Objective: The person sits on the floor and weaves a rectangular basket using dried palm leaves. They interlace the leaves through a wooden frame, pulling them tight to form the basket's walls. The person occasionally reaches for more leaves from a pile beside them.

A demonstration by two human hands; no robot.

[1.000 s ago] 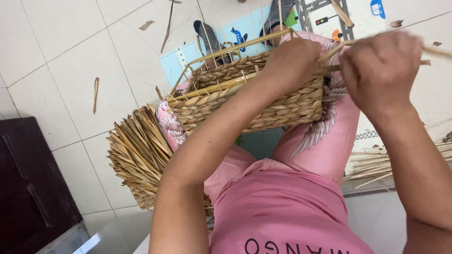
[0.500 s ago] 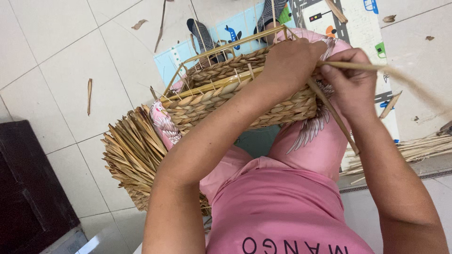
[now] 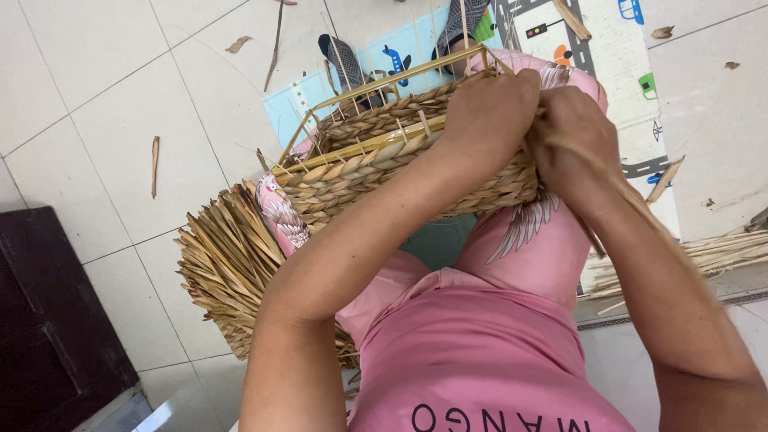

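I see the woven basket (image 3: pixel 376 164) resting across my lap on the pink trousers (image 3: pixel 528 248), half finished, with thin upright stakes and a light wooden frame (image 3: pixel 384 80) rising from its plaited wall. My left hand (image 3: pixel 492 112) is closed over the basket's rim at its right end, fingers curled down the far side, pressing the weave. My right hand (image 3: pixel 576 140) sits touching the left, just beside it on the same corner, and it is clenched around a straw strand (image 3: pixel 640 216) that runs from the fist back along my forearm; the strand is blurred, so I cannot tell where it ends.

To the left of the grip, past the basket's wall, a fan of loose dry straw ends (image 3: pixel 228 272) sticks out below and beside my left forearm. Beyond the grip, further from me, lies a children's play mat (image 3: pixel 608 48) printed with roads and small vehicles, and on it a pair of dark sandals (image 3: pixel 348 68) shows through the frame. To the right of the grip, well apart, a bundle of straw (image 3: pixel 720 252) lies at the mat's edge. Stray bits of straw are scattered on the pale tiled floor (image 3: pixel 104 104). Far left of the hands, near the bottom corner, stands a dark wooden piece (image 3: pixel 48 320).
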